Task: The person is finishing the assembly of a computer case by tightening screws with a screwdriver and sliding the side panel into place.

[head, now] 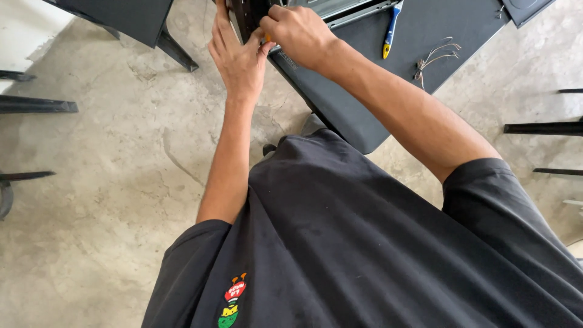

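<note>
Nearest: black shirt filling bottom of view, both forearms reaching up and away over concrete floor.

Left hand flat, fingers stretched upward, pressed against near edge of dark metal unit at top of frame; bracing, not gripping.

Right hand just beside it, touching at the thumbs, fingers curled shut, seemingly pinching a small orange bit barely showing under the knuckles. Can't tell what it is; mostly hidden.

Unit lying directly ahead of both hands, at table corner, mostly cut off by frame top. Long axis hard to call; visible edge running up out of view, metal rail running off right. Left hand on the outer side, right hand over the table side; roughly equal reach.

Farther right on the table: blue-yellow tool, handle pointing toward viewer, well apart from right hand. Beyond it, loose wires near table edge.

Dark table legs at frame edges.
</note>
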